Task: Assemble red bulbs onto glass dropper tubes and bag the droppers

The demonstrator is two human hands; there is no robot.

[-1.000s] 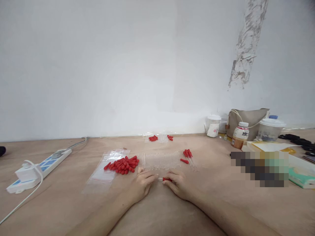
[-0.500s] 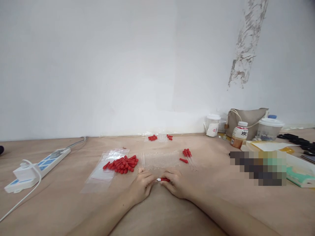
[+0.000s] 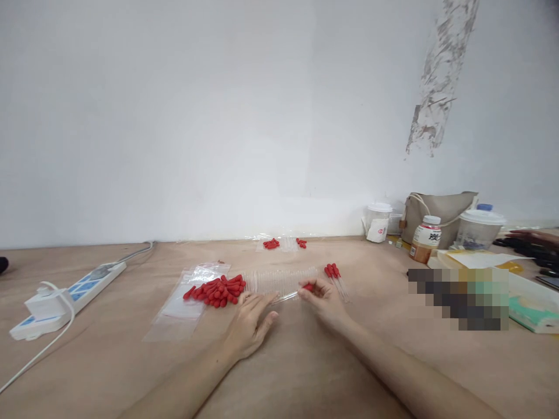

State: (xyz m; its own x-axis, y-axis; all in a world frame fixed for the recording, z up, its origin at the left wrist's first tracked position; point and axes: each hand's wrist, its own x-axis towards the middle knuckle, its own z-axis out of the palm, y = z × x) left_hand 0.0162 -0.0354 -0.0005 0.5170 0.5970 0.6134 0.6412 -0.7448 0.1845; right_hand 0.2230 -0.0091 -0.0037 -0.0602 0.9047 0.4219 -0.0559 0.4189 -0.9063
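Note:
My right hand (image 3: 325,302) pinches a glass dropper by its red rubber bulb (image 3: 308,287). The clear tube (image 3: 286,298) points left from the fingers, its far end close to my left fingertips. My left hand (image 3: 251,326) rests near the table with fingers stretched and thumb apart, holding nothing. Just beyond both hands lies a row of clear glass tubes (image 3: 279,280). A heap of red rubber bulbs (image 3: 218,291) sits left of the row, partly on a clear plastic bag (image 3: 172,314). Several droppers with red bulbs (image 3: 334,271) lie right of my right hand.
More red bulbs (image 3: 271,244) lie on plastic by the wall. At left is a power strip (image 3: 82,297) with a white cable. A lidded cup (image 3: 378,222), a bottle (image 3: 425,238), a grey bag (image 3: 441,218) and a tub (image 3: 478,230) stand at right.
My right hand has moved away and slightly right with the dropper, and more of its tube shows. My left hand has let go, its fingers now spread.

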